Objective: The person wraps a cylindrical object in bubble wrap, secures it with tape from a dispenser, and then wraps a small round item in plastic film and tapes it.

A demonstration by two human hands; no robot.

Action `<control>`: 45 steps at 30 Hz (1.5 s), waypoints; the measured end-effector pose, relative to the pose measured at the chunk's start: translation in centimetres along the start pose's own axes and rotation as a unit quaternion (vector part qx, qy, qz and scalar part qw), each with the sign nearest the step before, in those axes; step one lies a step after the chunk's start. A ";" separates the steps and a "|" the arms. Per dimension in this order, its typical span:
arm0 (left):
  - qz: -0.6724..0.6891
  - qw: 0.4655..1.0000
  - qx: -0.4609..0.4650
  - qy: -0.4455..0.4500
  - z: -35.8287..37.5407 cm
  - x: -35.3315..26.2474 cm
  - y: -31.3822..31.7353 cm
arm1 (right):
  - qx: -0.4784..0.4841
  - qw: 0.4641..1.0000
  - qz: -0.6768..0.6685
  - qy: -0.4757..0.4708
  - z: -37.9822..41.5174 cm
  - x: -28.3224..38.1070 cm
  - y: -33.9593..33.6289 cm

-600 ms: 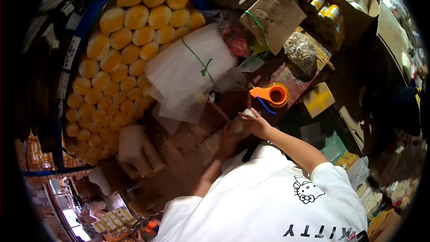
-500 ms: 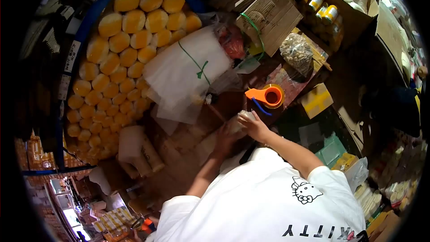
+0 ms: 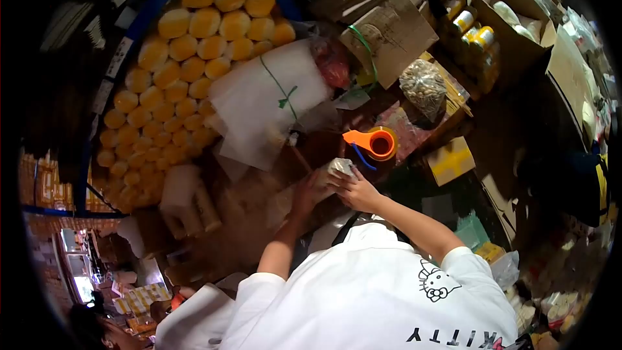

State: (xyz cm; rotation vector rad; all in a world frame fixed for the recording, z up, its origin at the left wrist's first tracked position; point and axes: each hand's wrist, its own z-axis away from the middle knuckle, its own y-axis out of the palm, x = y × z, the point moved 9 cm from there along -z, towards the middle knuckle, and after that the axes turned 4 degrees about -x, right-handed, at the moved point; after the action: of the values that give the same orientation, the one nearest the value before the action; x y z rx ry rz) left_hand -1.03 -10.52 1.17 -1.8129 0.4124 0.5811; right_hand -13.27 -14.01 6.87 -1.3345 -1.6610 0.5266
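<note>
Both hands are on a pale bundle (image 3: 339,167) that seems wrapped in clear plastic, close to my body. My right hand (image 3: 356,193) has its fingers curled over the near right end of it. My left hand (image 3: 303,196) grips its left side in shadow, where the fingers are hard to make out. Just beyond the bundle lies an orange tape dispenser (image 3: 357,137) with a roll of tape, and a blue strip (image 3: 363,158) beside it. The bundle's exact contents cannot be told.
Stacked yellow-and-white rolls (image 3: 178,84) fill the left. White sheets tied with green string (image 3: 259,91) lie ahead, near flattened cardboard (image 3: 389,35) and a bag of small brown pieces (image 3: 422,87). A small taped box (image 3: 450,161) sits right. Another person (image 3: 116,336) is at the lower left.
My hands and the bundle have shifted a little left in view, and the right fingers have slid along its end. Another person has come into view at the lower left.
</note>
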 end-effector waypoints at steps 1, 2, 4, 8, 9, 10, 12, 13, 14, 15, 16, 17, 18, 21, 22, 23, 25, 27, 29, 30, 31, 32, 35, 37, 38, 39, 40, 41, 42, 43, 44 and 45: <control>0.103 0.990 -0.002 -0.099 0.0 1.0 -0.1 | -0.004 1.000 0.001 -0.007 -1.0 0.3 -0.1; 0.186 0.977 -0.026 -0.101 0.1 0.5 -0.8 | 0.020 1.000 -0.018 -0.002 -2.0 0.6 0.4; 0.051 0.998 -0.014 -0.015 0.8 0.9 -0.7 | 0.107 0.992 0.061 -0.002 -3.4 1.1 2.7; -0.023 0.999 -0.024 0.025 0.6 -0.1 -0.5 | 0.291 0.940 0.177 0.022 -1.0 -1.1 10.6; -0.050 0.998 -0.017 0.023 1.0 -0.1 -0.4 | 0.298 0.937 0.183 0.014 -0.4 -1.1 10.8; -0.047 0.998 -0.027 0.019 0.5 -0.6 -1.3 | 0.276 0.901 0.332 -0.052 0.1 -1.2 10.8; 0.156 0.981 0.024 0.116 0.0 -3.1 -2.8 | 0.276 0.843 0.452 -0.093 0.1 -1.8 11.6; 0.154 0.981 0.017 0.115 0.6 -2.6 -3.3 | 0.206 0.928 0.306 -0.049 -0.4 -1.5 10.4; 0.162 0.986 0.008 0.032 1.3 -0.9 -3.4 | 0.205 0.928 0.307 -0.045 -0.5 -1.7 10.6; 0.171 0.984 0.000 -0.052 2.1 1.0 -3.3 | 0.206 0.928 0.306 -0.040 -0.7 -1.7 10.4; 0.172 0.983 -0.003 -0.056 2.8 1.0 -4.4 | 0.214 0.918 0.331 -0.044 -0.7 -1.9 11.1; 0.030 0.994 0.021 -0.099 4.1 1.9 -5.2 | 0.224 0.907 0.354 -0.045 -0.4 -2.3 11.7; -0.112 0.983 0.049 -0.140 5.4 3.2 -6.0 | 0.234 0.923 0.304 -0.036 -0.1 -2.5 11.9; -0.100 0.989 -0.048 -0.097 7.1 4.4 -8.4 | 0.265 0.891 0.368 -0.031 -0.3 -1.8 11.4; -0.096 0.990 -0.043 -0.097 7.0 5.1 -8.7 | 0.270 0.890 0.367 -0.026 -0.7 -1.6 11.0; -0.004 0.979 0.040 -0.200 7.6 7.4 -7.4 | 0.282 0.914 0.290 0.016 -0.8 -1.5 10.5; 0.090 0.942 0.123 -0.299 9.1 8.7 -6.0 | 0.296 0.929 0.212 0.059 0.5 -1.4 11.1; -0.095 0.967 0.191 -0.138 7.3 7.2 -6.6 | 0.231 0.923 0.308 0.010 -0.5 -1.5 11.3; -0.093 0.971 0.182 -0.128 6.9 6.7 -7.3 | 0.256 0.920 0.295 0.020 -0.9 -1.4 11.3; -0.088 0.973 0.176 -0.120 7.0 6.5 -7.5 | 0.266 0.913 0.310 0.001 -1.2 -1.0 11.3; -0.087 0.973 0.174 -0.121 7.0 6.6 -7.4 | 0.278 0.904 0.326 -0.018 -1.2 -0.8 11.3; -0.090 0.960 0.213 -0.161 7.2 7.5 -6.5 | 0.278 0.903 0.328 -0.022 -1.0 -0.8 11.6; -0.066 0.953 0.212 -0.208 8.4 9.6 -3.9 | 0.224 0.897 0.375 -0.067 -1.1 -0.8 11.1; -0.046 0.956 0.182 -0.224 9.1 8.7 -4.5 | 0.289 0.897 0.329 -0.058 -1.2 -0.7 11.0; -0.093 0.951 0.196 -0.219 9.1 8.5 -4.7 | 0.268 0.899 0.341 -0.065 -1.1 -0.9 11.2; -0.142 0.944 0.210 -0.211 8.6 8.1 -5.3 | 0.265 0.901 0.336 -0.067 -0.9 -1.2 11.7; -0.145 0.943 0.210 -0.213 8.7 8.2 -5.3 | 0.238 0.925 0.290 -0.058 -0.8 -1.4 11.7; -0.203 0.944 0.191 -0.178 8.4 8.0 -5.4 | 0.210 0.945 0.246 -0.048 -0.8 -1.8 11.6; -0.257 0.940 0.171 -0.143 8.3 7.6 -5.1 | 0.237 0.930 0.275 -0.055 -0.8 -1.5 11.5; -0.255 0.941 0.169 -0.147 8.8 7.9 -4.3 | 0.239 0.929 0.275 -0.060 -0.9 -1.3 11.1; -0.275 0.950 0.100 -0.105 9.0 7.2 -4.6 | 0.253 0.927 0.272 -0.058 -0.9 -1.2 10.8; -0.296 0.953 0.028 -0.062 8.6 5.9 -5.4 | 0.265 0.924 0.270 -0.059 -1.0 -1.5 10.8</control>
State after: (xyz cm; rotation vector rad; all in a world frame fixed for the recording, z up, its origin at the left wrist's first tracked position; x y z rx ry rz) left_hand 5.21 -0.58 -0.16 -1.7199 -0.2036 0.2550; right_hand -6.65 -12.15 -1.66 -1.3447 -1.0955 1.3038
